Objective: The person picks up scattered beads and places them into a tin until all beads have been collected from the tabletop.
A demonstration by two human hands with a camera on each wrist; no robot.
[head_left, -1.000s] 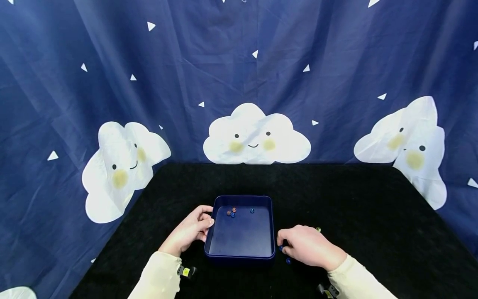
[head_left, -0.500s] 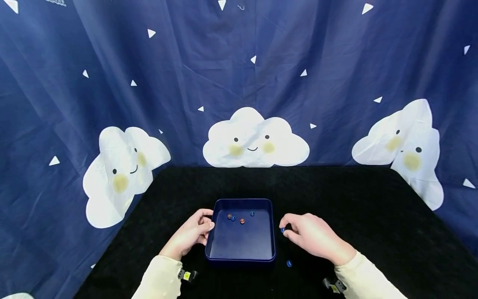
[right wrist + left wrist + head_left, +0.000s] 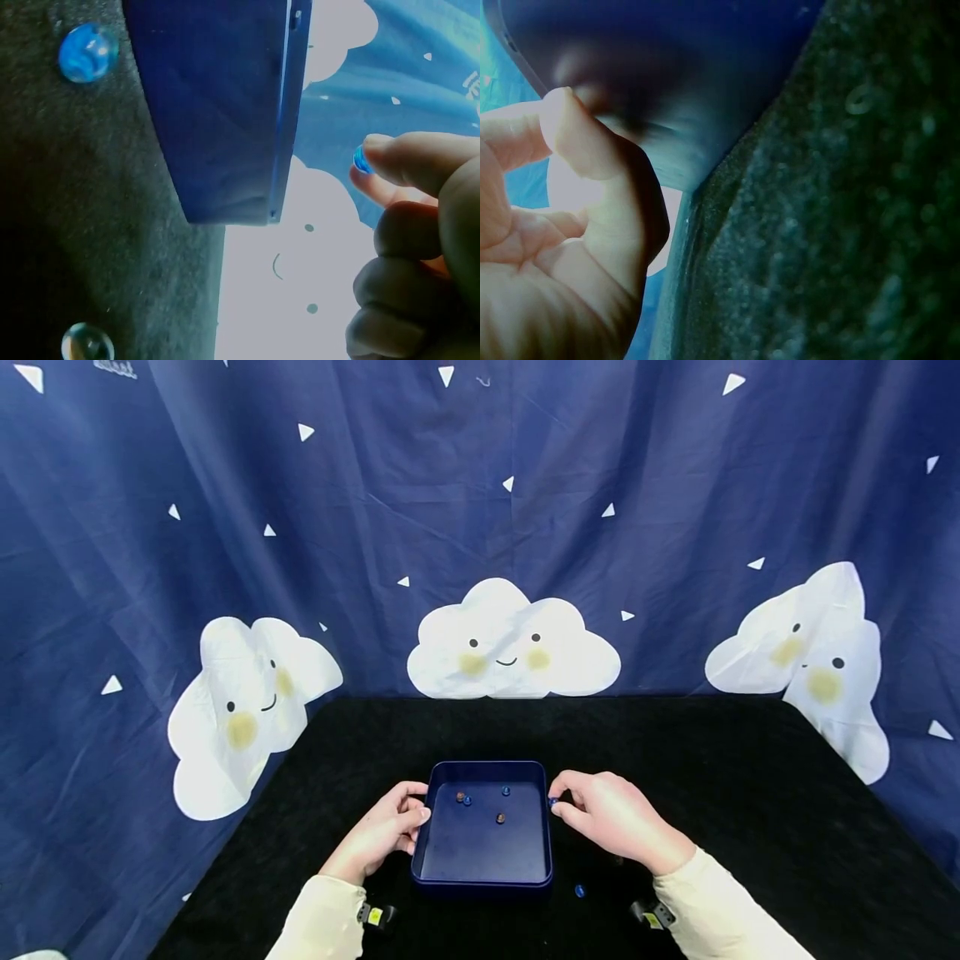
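Blue is the marble [image 3: 361, 158] which the right hand [image 3: 615, 814] pinches between thumb and finger, close to the rim of the tray [image 3: 480, 856]; the left hand [image 3: 378, 828] grips its opposite side. Between both hands, four marbles [image 3: 500, 818] lie inside, and a second blue marble [image 3: 580, 891] rests below the right hand

Square blue tray [image 3: 480, 857], four marbles [image 3: 500, 818] inside, blue marble [image 3: 361, 159] pinched alongside

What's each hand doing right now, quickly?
Left hand: closed, holding the side of the blue tray.
Right hand: closed, pinching a blue marble.
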